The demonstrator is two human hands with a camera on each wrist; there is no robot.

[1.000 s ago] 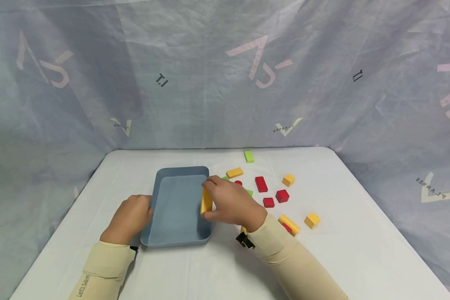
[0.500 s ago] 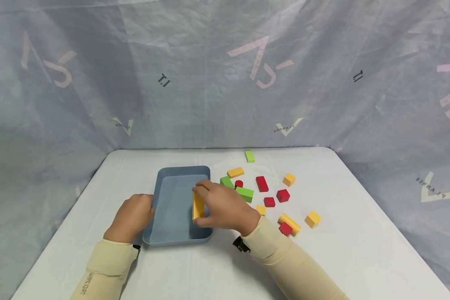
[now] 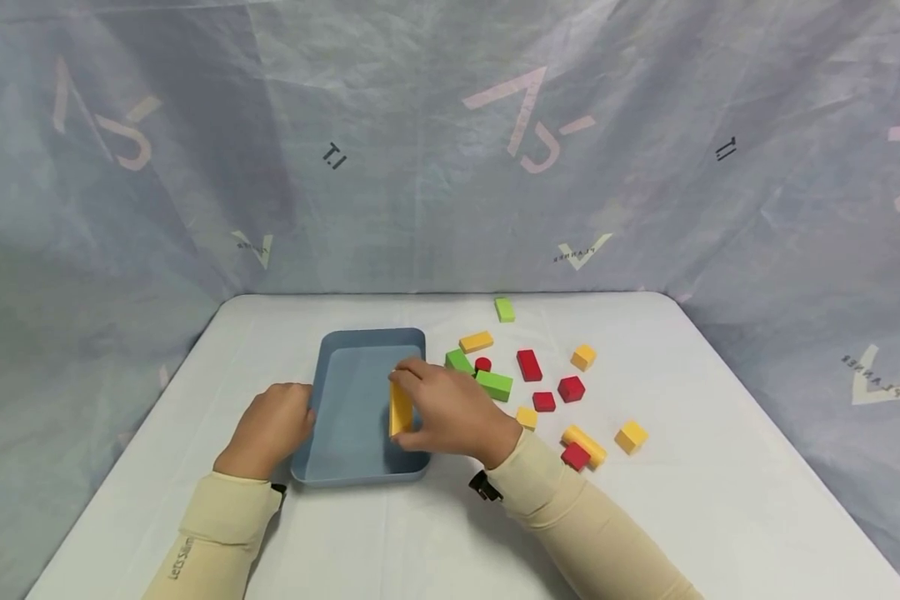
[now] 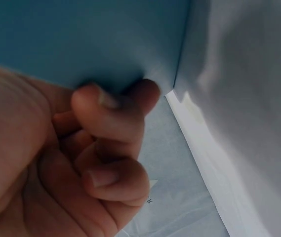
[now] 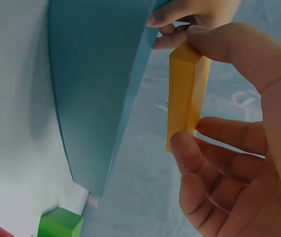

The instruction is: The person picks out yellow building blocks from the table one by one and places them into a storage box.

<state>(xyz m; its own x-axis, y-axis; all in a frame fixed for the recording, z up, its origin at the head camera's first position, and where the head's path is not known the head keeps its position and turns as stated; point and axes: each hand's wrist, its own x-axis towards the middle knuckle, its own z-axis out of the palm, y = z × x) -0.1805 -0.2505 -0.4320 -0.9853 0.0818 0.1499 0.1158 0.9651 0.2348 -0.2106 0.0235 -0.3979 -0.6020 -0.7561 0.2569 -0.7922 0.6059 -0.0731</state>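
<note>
A shallow blue-grey tray (image 3: 348,408) lies on the white table in the head view. At its left side my left hand (image 3: 270,427) grips the rim, and the left wrist view shows curled fingers (image 4: 115,123) against the tray wall. My right hand (image 3: 453,408) pinches a long yellow block (image 3: 401,408) above the tray's right part. From the right wrist view, the thumb holds one end of the yellow block (image 5: 183,94) and fingertips the other. It hangs apart from the tray wall (image 5: 91,84).
Loose blocks lie right of the tray: green (image 3: 494,385), red (image 3: 529,365) and yellow (image 3: 632,437) ones. A red block (image 3: 576,456) touches a yellow cylinder (image 3: 585,443). A grey printed cloth (image 3: 420,167) hangs behind the table.
My right hand has carried the yellow block left from the tray's right rim to over its inside, then stayed nearly still. My left hand keeps its grip. The head view has shifted slightly.
</note>
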